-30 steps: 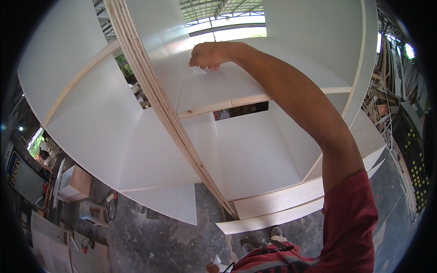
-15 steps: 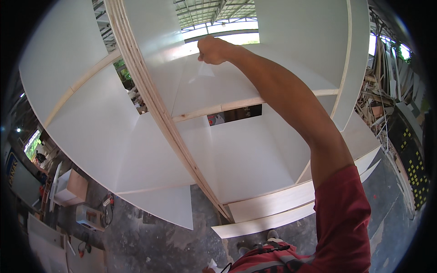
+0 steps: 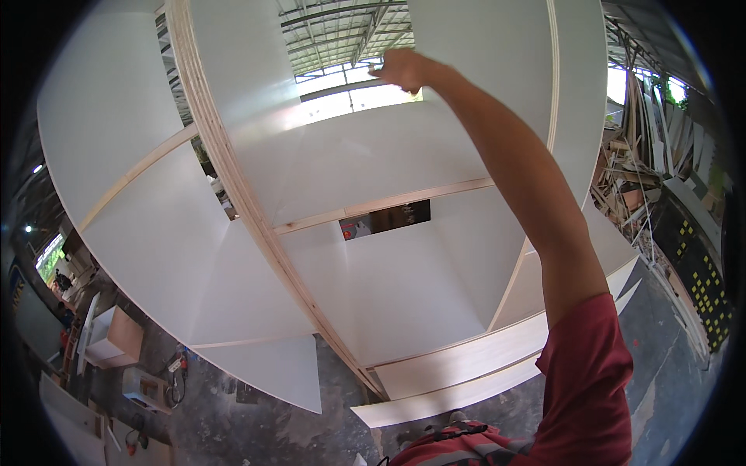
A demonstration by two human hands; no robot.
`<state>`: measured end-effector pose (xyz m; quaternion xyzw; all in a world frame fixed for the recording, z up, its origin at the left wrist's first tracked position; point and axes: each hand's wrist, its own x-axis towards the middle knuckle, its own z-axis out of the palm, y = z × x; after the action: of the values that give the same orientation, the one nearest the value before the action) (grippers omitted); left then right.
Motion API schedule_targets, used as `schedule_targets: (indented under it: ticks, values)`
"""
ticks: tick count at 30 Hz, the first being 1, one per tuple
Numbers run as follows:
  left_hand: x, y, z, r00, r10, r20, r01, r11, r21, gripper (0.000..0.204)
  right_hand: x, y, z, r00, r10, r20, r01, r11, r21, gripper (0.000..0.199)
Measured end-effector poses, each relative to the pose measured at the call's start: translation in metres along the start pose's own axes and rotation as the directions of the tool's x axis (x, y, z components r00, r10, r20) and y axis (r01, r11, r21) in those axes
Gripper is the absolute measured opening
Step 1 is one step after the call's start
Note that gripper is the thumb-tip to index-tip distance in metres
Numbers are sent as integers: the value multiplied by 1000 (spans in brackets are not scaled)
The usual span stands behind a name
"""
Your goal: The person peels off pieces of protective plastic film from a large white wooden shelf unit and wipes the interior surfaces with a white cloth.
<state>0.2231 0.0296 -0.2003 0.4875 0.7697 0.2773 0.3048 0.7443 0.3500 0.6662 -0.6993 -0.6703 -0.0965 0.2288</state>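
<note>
Above the cabinet shelf, the right hand is curled, any pinch unclear; a sideways swing could bump the side panel.

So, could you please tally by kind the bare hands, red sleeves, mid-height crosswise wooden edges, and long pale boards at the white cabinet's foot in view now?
Bare hands: 1, the right hand
Red sleeves: 1
Mid-height crosswise wooden edges: 2
Long pale boards: 2
Total: 6
</note>
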Motion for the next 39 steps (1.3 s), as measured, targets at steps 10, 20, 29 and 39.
schedule_targets:
  ticks: [10,20,29,39]
  values:
    - [-2,-11,-7,983,-178,-50,168,973,-160,32,-39,-43,97,951,-243,188,274,948,-160,30]
    - [-13,-62,-4,977,-167,130,189,964,-186,34,-25,15,55,987,-133,-90,104,957,-271,26]
    - [-15,-59,-9,999,-16,36,14,998,56,33,-46,43,-26,946,-139,-294,-97,743,-662,17]
    - [-2,142,-11,985,89,149,-35,943,-331,33,-110,56,-103,860,-251,-444,-226,593,-773,10]
